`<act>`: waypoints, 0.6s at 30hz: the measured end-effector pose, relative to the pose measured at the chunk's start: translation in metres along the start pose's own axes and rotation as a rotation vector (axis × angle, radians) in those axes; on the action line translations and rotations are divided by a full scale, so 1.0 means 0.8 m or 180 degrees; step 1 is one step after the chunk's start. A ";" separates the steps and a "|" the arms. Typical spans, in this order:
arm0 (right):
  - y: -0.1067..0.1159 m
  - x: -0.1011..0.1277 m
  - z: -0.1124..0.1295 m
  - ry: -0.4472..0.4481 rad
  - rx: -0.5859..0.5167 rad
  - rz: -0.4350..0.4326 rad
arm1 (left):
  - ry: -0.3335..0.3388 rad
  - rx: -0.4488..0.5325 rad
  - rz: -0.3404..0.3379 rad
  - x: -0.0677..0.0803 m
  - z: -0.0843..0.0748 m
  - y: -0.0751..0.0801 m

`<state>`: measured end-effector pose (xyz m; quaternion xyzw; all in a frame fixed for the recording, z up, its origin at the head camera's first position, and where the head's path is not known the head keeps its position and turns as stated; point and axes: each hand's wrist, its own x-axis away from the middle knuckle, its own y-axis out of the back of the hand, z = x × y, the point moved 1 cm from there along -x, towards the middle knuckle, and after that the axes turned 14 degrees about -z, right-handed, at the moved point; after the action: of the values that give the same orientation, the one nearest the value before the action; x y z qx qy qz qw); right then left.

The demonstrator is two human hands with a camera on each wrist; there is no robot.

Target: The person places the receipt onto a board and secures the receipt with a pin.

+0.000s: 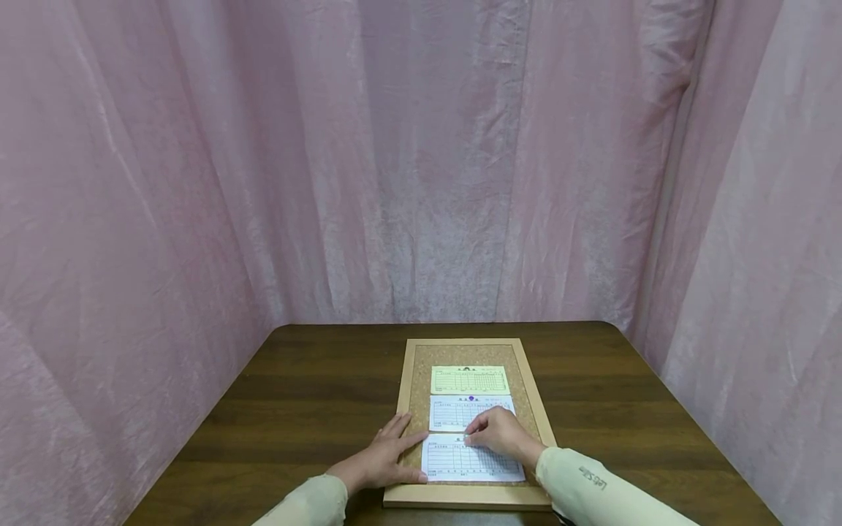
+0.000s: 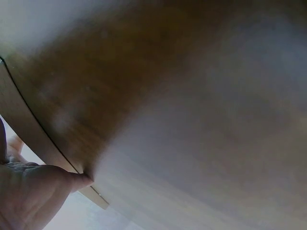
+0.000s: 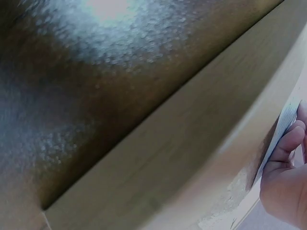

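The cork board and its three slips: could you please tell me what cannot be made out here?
- Print on the slips: too small in the head view.
- Right hand fingertips: curled under, so whether they pinch a pin or only press the slip is hidden; the right wrist view is blurred and cuts the hand off.
- Left hand: lies flat on the cork board frame; the left wrist view is blurred, showing only its edge.

Left hand: palm down, fingers straight and spread, thumb extended toward the right hand. Right hand: knuckles raised, fingers curled downward, fingertips pressed together at a single point. Both forearms, in pale sleeves, enter from the near edge and converge. The hands are near each other, not touching.
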<state>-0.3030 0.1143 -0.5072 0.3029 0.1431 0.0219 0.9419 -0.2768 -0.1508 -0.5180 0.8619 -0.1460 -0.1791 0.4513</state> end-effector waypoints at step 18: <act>0.005 0.001 -0.003 0.0051 -0.0076 0.0029 | -0.0003 -0.0010 0.0014 0.000 0.001 0.000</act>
<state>-0.3027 0.1188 -0.5071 0.2922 0.1490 0.0303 0.9442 -0.2775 -0.1512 -0.5185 0.8608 -0.1478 -0.1787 0.4529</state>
